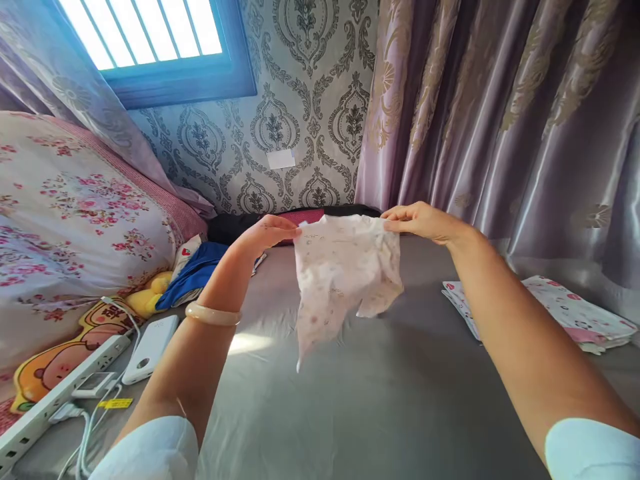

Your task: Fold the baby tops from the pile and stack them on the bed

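A small pale pink pair of baby pants (345,267) with a faint scattered print hangs in the air over the grey bed sheet. My left hand (273,231) pinches its upper left corner between thumb and fingers. At the opposite upper corner, my right hand (417,222) is closed on the fabric in the same way. The top edge is stretched between both hands. Below, the cloth falls loosely in two parts, the left one longer and tapering to a point. A pale bangle (213,315) circles my left forearm.
Folded printed cloths (575,310) lie on the right of the grey sheet (380,407). To the left are a white power bank (151,350), a power strip (65,393) with cables, a yellow plush toy (150,293) and blue fabric (197,270). Curtains (480,133) hang behind.
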A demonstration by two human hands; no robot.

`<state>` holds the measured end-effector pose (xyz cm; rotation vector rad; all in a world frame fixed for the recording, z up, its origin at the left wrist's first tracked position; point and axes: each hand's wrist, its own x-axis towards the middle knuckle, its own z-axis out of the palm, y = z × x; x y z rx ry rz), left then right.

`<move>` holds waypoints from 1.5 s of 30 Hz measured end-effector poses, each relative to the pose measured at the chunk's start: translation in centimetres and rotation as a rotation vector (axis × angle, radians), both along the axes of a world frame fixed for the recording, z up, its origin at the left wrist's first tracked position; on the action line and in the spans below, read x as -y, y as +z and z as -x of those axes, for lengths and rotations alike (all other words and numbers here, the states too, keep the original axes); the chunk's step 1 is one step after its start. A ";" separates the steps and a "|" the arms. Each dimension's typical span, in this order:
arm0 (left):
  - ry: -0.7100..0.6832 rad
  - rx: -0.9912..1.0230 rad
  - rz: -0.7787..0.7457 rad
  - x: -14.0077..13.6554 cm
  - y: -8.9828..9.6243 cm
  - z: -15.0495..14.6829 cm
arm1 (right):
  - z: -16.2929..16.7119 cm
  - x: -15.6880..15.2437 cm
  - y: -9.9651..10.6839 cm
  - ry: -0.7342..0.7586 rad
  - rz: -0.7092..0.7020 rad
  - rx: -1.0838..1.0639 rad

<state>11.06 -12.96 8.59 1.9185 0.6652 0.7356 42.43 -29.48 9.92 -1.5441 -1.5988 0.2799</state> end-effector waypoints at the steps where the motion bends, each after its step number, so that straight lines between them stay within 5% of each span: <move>1: -0.048 0.030 0.020 0.0 0.0 0.0 | -0.3 0.0 0.0 0.077 0.053 -0.008; 4: -0.197 0.116 0.050 0.3 0.1 0.1 | -1.1 0.0 -0.1 0.204 0.184 -0.051; 8: -0.096 -0.001 0.067 1.1 0.5 0.0 | -1.4 0.0 0.0 0.184 0.189 -0.044; 11: -0.216 0.131 0.147 1.4 0.6 0.1 | -1.4 0.3 0.3 0.320 0.254 -0.048; 21: -0.081 0.248 0.260 0.9 0.3 -1.0 | -1.3 -0.2 -0.4 0.183 0.133 -0.171; 30: 0.265 0.283 -0.071 -1.2 -2.6 -4.1 | -1.1 -3.5 -3.6 -0.065 -0.149 -0.082; 36: 0.564 0.191 -0.577 -1.1 -3.5 -5.8 | -0.1 -4.2 -4.6 -0.375 -0.417 0.369; 40: 0.716 -0.042 -0.836 0.7 -3.7 -5.4 | 0.8 -3.3 -5.1 -0.538 -0.404 0.613; 45: 0.763 -0.332 -0.936 2.0 -4.2 -4.3 | 0.9 -2.1 -5.5 -0.592 -0.378 0.745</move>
